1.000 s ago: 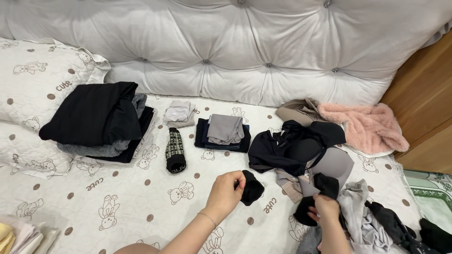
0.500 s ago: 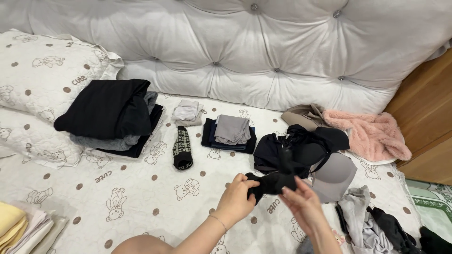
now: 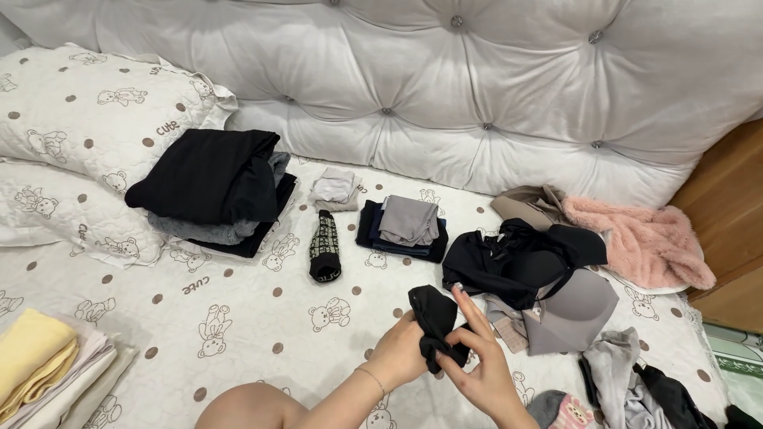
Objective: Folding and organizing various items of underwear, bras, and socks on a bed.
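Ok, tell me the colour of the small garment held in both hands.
Black, plain; the head view shows the small garment clearly.

A pale grey button-tufted padded headboard (image 3: 445, 87) is seen across the top; brown wooden panelling (image 3: 727, 214) is seen at right.

Both forearms come in from the bottom edge and meet near the middle of the view, low in the frame. The left hand (image 3: 401, 353) sits with its back toward the camera, fingers curled shut into a grip, and a thin bracelet circles its wrist. The left forearm runs down and to the left, bare, with a bent knee or elbow showing at the bottom edge. The right hand (image 3: 477, 365) is just beside the left, touching it, palm turned partly up. Its index finger points up and away, the other fingers bent inward in a pinch. The right wrist angles down toward the bottom right.
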